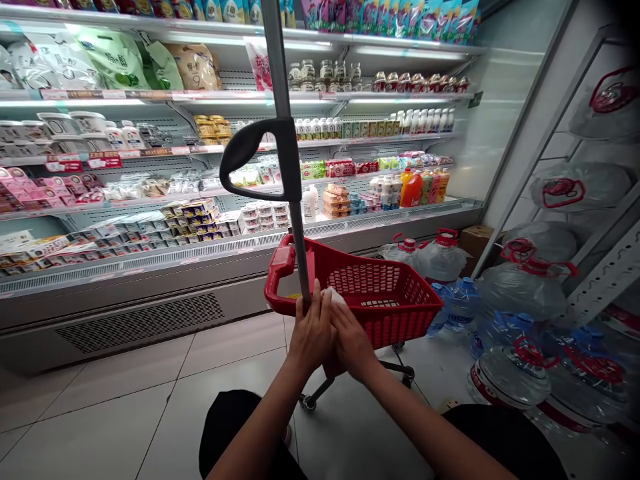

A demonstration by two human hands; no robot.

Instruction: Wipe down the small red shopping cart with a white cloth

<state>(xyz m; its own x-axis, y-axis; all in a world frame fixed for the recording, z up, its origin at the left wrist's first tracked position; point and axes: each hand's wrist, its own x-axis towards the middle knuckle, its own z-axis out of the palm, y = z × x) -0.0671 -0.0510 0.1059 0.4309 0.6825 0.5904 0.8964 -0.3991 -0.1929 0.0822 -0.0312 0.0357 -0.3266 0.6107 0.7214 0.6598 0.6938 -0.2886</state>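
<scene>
A red plastic shopping basket (395, 300) on wheels stands on the tiled floor in front of me. Its grey pull pole (293, 200) rises up to a black loop handle (250, 160). My left hand (313, 333) rests at the foot of the pole, fingers wrapped against it. My right hand (353, 340) lies beside it on the basket's near rim, fingers together, pressing on something white (334, 295) that I cannot make out. My dark-clothed knees show at the bottom of the view.
A long open chiller (150, 200) with shelves of dairy, drinks and packets runs along the left and back. Large water bottles (520, 287) with red caps are stacked on the floor and on a rack at the right. A cardboard box (475, 240) sits behind them.
</scene>
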